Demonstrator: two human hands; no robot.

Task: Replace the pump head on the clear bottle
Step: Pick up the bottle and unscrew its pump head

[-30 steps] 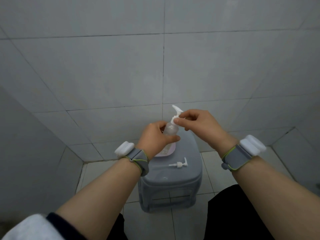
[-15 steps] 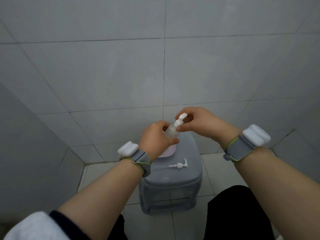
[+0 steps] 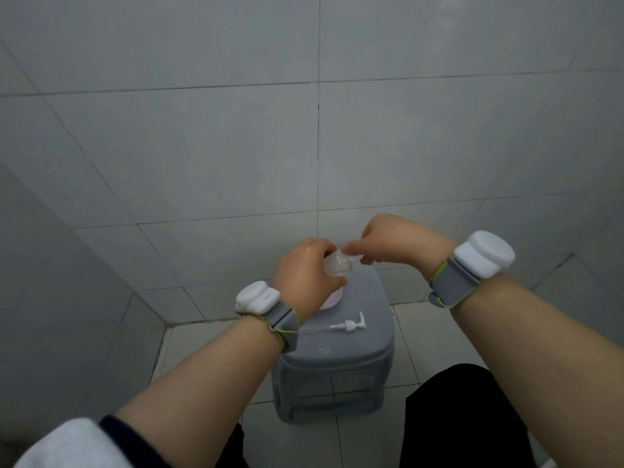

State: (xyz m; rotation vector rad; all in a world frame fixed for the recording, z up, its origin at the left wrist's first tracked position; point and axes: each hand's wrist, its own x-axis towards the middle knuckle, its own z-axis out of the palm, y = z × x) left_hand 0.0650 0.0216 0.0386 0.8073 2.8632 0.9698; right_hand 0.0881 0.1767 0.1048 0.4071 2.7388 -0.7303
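Observation:
My left hand (image 3: 305, 275) is wrapped around a small clear bottle (image 3: 336, 265), held in the air above a grey plastic stool (image 3: 358, 352). My right hand (image 3: 388, 239) pinches the white pump head (image 3: 354, 257) at the bottle's top; my fingers hide most of it. A second white pump head (image 3: 349, 325) lies on its side on the stool top, apart from both hands.
A pale pink dish (image 3: 332, 300) sits on the stool under my left hand. Grey tiled walls close in behind and to the left. My dark-clothed knees (image 3: 466, 417) are at the bottom right, near the stool. Both wrists wear grey bands with white units.
The pump head, which stood tall above the bottle a second ago, now sits low at the bottle's neck under my right fingers. Both hands dropped slightly; the bottle tilted towards me.

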